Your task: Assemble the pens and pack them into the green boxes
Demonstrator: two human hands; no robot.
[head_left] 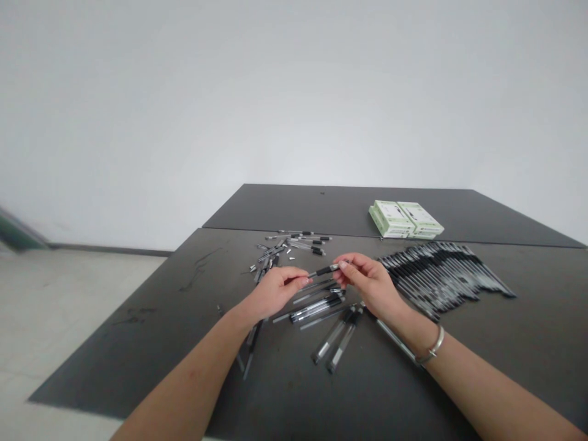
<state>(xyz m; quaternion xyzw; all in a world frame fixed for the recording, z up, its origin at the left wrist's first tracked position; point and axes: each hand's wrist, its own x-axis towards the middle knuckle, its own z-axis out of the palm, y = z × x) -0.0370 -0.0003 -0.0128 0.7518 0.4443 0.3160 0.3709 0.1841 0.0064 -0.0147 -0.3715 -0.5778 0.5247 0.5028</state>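
Observation:
A pen [325, 270] with a black grip is held between my two hands above the table. My left hand [281, 288] pinches its left end, and my right hand [365, 278] pinches the other end near the tip. Below them lie loose clear pen barrels [316, 307] with black parts. Two more clear pens [337, 343] lie nearer to me, side by side. Beyond my left hand is a scattered heap of pen parts [271, 254], with small silver tips [290, 258] among them.
To the right, a wide row of many pens [441, 275] lies closely side by side on the dark table [151, 318]. Stacked white and green boxes [404, 218] stand farther back. The table's left edge drops to a pale floor [92, 294]; a white wall [294, 92] rises behind.

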